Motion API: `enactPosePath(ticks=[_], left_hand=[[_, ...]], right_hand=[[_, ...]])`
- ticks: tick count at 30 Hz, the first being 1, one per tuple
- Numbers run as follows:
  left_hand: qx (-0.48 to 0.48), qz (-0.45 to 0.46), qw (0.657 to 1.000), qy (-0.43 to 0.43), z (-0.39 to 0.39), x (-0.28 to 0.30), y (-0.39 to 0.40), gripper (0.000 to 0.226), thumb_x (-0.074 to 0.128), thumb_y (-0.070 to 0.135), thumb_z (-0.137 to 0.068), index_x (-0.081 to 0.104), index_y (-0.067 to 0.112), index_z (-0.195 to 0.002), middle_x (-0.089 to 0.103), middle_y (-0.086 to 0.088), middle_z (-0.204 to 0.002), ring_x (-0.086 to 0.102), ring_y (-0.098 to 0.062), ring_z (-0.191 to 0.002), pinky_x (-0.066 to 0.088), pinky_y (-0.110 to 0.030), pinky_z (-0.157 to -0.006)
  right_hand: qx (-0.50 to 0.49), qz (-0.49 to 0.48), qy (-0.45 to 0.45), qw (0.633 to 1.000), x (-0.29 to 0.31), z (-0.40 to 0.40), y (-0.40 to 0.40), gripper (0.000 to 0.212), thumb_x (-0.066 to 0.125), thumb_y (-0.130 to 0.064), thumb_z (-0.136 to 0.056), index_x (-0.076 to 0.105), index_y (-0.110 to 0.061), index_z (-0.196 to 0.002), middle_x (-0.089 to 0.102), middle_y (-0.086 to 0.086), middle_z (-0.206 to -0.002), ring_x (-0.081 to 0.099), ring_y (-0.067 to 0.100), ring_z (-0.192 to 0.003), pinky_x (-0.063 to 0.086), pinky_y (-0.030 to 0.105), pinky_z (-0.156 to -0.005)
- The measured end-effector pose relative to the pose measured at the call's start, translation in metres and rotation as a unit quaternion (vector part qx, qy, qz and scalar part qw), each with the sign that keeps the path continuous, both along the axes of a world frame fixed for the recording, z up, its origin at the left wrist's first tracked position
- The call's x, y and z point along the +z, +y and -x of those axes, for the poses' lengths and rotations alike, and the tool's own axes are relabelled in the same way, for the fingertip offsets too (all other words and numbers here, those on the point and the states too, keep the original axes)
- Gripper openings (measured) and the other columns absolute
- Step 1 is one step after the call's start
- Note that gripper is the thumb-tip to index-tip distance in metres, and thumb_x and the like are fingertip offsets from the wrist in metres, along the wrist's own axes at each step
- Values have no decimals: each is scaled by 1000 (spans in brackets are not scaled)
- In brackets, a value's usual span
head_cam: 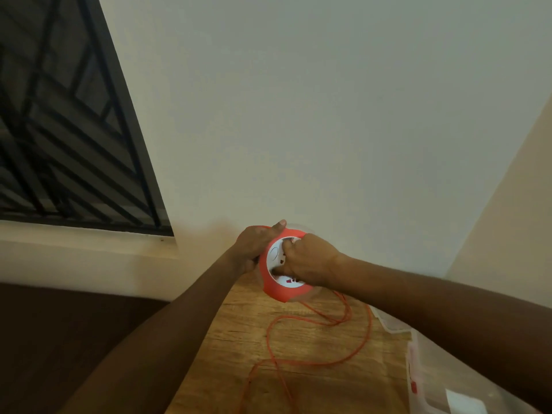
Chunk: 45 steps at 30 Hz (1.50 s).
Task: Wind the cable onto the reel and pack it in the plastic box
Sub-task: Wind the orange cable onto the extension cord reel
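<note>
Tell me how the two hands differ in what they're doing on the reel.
The left hand grips the orange reel by its outer rim, thumb over the top; the right hand sits on the white centre face, fingers curled there. The left hand is at the reel's side, the right hand in front. Both hold the reel above the wooden table.
</note>
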<state>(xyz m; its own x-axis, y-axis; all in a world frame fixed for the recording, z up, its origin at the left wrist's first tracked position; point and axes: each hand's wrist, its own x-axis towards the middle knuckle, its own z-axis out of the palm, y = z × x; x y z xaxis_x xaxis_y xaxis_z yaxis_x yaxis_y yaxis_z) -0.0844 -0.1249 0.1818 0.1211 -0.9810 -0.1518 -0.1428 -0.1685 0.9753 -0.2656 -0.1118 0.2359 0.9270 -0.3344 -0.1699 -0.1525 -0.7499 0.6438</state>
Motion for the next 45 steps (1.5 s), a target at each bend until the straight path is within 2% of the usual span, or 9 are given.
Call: enactPosePath(ticks=[5, 11, 18, 25, 29, 32, 36, 40, 45], left_hand=[[76, 60, 995, -24, 8, -8, 1, 39, 67, 61, -90, 78, 26, -78, 83, -5, -87, 80, -26, -79, 66, -44, -82], [113, 88, 987, -69, 17, -6, 0, 43, 68, 56, -92, 78, 17, -78, 80, -6, -77, 78, -19, -68, 63, -31, -67], [134, 78, 986, -69, 23, -14, 0, 33, 70, 49, -93, 75, 17, -91, 79, -8, -94, 76, -27, -88, 62, -39, -83], [183, 44, 981, -54, 20, -27, 8, 47, 75, 54, -87, 74, 9, -73, 77, -11, -80, 74, -27, -78, 58, -35, -70], [136, 21, 988, -69, 6, -25, 12, 44, 62, 61, -93, 74, 20, -88, 78, -5, -89, 75, -25, -81, 60, -31, -67], [109, 2, 992, -62, -8, -24, 17, 44, 60, 62, -94, 73, 21, -92, 80, -7, -94, 78, -25, -77, 61, -30, -63], [30, -15, 998, -55, -21, -23, 21, 55, 57, 63, -95, 74, 12, -109, 82, -9, -99, 80, -31, -84, 66, -40, -73], [-20, -14, 996, -89, -27, -25, 22, 56, 57, 60, -96, 74, 9, -109, 81, -11, -99, 80, -34, -85, 66, -47, -80], [-46, -3, 996, -81, -23, -26, 23, 51, 59, 60, -95, 75, 13, -105, 82, -8, -94, 81, -29, -81, 66, -38, -67]], right_hand=[[-152, -115, -236, 953, -31, 2, -3, 70, 69, -42, -81, 37, -34, -143, 66, 6, -121, 67, 29, -101, 57, 41, -74], [-274, -176, -455, 829, -61, -3, 1, 73, 52, -58, -82, 31, -32, -147, 69, 6, -116, 68, 29, -94, 55, 39, -71], [-323, -208, -474, 792, -59, -11, 5, 70, 44, -64, -85, 36, -29, -146, 66, 2, -121, 64, 26, -103, 53, 38, -77], [-350, -232, -465, 779, -62, -21, 13, 61, 48, -60, -84, 49, -27, -134, 69, -1, -113, 66, 23, -97, 54, 37, -77], [-336, -267, -411, 804, -58, -21, 15, 68, 52, -58, -88, 40, -22, -144, 63, 5, -127, 64, 26, -106, 54, 37, -81], [-225, -168, -371, 885, -48, -10, 18, 50, 61, -45, -88, 54, -26, -134, 65, 5, -124, 65, 25, -99, 52, 34, -73], [-98, -184, -208, 956, -40, 4, 15, 50, 69, -27, -86, 53, -36, -133, 41, 6, -144, 56, 27, -113, 56, 38, -78], [-76, -140, -114, 981, -39, 7, 17, 65, 62, -21, -92, 35, -48, -144, 34, 12, -147, 60, 30, -105, 55, 37, -66], [-132, -120, -88, 980, -40, -6, 28, 89, 70, -29, -86, 11, -45, -151, 40, 19, -143, 61, 34, -105, 53, 37, -67]])
